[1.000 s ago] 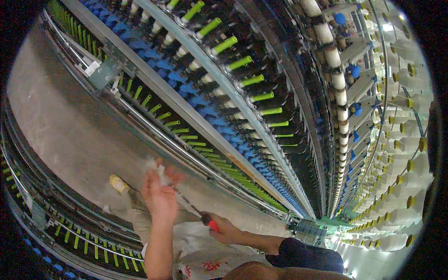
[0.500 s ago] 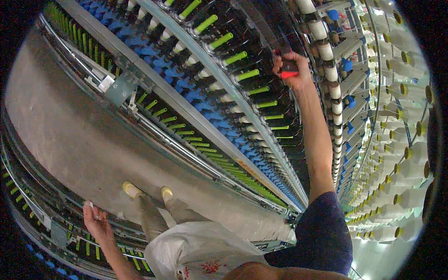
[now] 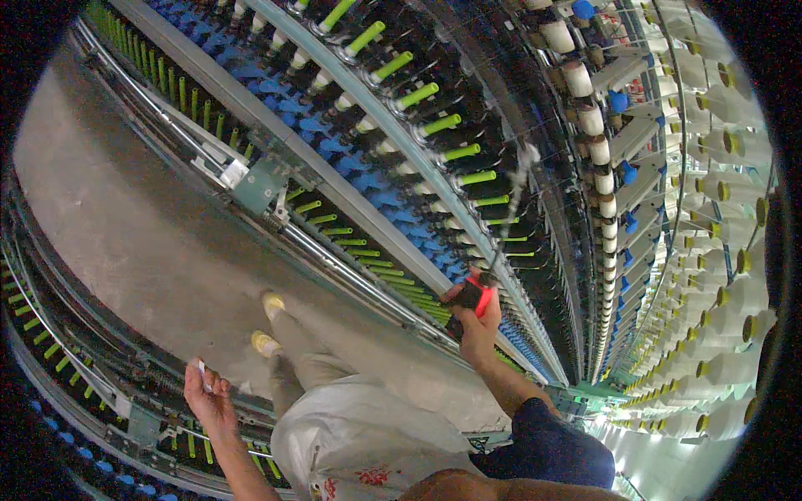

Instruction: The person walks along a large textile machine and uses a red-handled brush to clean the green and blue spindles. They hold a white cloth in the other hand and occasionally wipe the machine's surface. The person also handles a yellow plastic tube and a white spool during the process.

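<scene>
Right hand [image 3: 479, 326] grips red-black tool [image 3: 484, 299], best held clear of green tubes [image 3: 479, 178] beyond it; left hand [image 3: 210, 402] pinches white scrap [image 3: 202, 370].

Floor [image 3: 142, 217]: grey, patchy, runs between 2 machine sides [image 3: 144, 422]; 2 yellow shoes [image 3: 273, 304] planted on it, near each other. Long pale blue-grey rail [image 3: 368, 93] on the right-hand machine carries 1 row of green tubes [image 3: 418, 96], spaced along its length, too small to count at the far end.
</scene>
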A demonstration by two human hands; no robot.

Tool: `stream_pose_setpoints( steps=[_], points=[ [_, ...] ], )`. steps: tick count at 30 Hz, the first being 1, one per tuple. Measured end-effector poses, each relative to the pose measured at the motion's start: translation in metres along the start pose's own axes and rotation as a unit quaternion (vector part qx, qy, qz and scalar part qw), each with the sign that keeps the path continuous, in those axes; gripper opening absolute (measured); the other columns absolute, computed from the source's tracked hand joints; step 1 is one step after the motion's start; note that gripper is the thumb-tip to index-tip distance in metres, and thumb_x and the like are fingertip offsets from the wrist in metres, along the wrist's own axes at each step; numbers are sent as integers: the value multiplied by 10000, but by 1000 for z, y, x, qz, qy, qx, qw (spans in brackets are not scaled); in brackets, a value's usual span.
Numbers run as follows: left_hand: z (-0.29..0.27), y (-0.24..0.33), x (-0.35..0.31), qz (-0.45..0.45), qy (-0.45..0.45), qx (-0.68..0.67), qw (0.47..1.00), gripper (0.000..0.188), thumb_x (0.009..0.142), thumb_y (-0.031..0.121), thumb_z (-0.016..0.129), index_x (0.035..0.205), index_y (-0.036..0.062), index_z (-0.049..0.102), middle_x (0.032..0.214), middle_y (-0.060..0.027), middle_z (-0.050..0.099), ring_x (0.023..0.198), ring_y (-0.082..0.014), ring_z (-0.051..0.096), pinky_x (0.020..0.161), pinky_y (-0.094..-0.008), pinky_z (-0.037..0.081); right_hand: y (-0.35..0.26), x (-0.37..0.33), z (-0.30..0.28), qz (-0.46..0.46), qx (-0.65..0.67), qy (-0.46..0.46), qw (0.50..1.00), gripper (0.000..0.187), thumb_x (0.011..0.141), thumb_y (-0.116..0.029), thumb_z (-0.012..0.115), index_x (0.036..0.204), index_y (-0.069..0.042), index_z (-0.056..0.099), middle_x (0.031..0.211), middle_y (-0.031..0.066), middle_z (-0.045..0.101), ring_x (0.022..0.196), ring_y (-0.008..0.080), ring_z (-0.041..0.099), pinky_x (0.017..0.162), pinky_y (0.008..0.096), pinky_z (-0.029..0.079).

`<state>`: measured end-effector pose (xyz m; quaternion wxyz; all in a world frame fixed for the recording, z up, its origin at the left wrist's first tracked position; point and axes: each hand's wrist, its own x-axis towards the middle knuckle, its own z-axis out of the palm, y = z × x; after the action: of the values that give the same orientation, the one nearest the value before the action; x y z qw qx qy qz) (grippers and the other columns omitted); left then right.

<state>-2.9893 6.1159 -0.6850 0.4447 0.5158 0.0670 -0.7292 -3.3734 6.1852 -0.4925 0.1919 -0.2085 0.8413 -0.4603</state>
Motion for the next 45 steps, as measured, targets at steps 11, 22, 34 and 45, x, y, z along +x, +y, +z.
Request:
stream_pose_setpoints(
  steps=[11,22,34,45],
  points=[
    [87,69,67,-23,-24,18,999,126,948,193,524,981,71,524,620,26,426,494,-66,358,473,-220,342,-188,277,128,88,371,-195,904,261,760,-57,488,1007,23,463,848,164,541,724,277,543,695,451,474],
    [110,137,133,-29,-25,19,999,136,927,186,547,998,70,555,636,25,451,504,-55,369,469,-225,346,-197,293,147,143,254,-83,953,230,803,-47,465,1015,41,477,814,151,544,695,264,531,670,393,449],
    [281,168,139,-77,-105,25,991,226,965,194,478,1087,10,527,890,-73,594,733,-193,600,620,-350,527,-81,-35,260,-179,-154,-399,886,450,779,-78,574,1207,-66,438,1132,168,542,1075,316,550,904,431,443],
    [125,429,305,143,-11,43,989,297,934,306,553,702,132,486,599,56,355,500,-45,307,435,-210,232,-143,-45,366,134,-319,-540,767,550,791,-45,557,1315,-66,393,988,113,595,910,223,602,783,354,483]
  ],
)
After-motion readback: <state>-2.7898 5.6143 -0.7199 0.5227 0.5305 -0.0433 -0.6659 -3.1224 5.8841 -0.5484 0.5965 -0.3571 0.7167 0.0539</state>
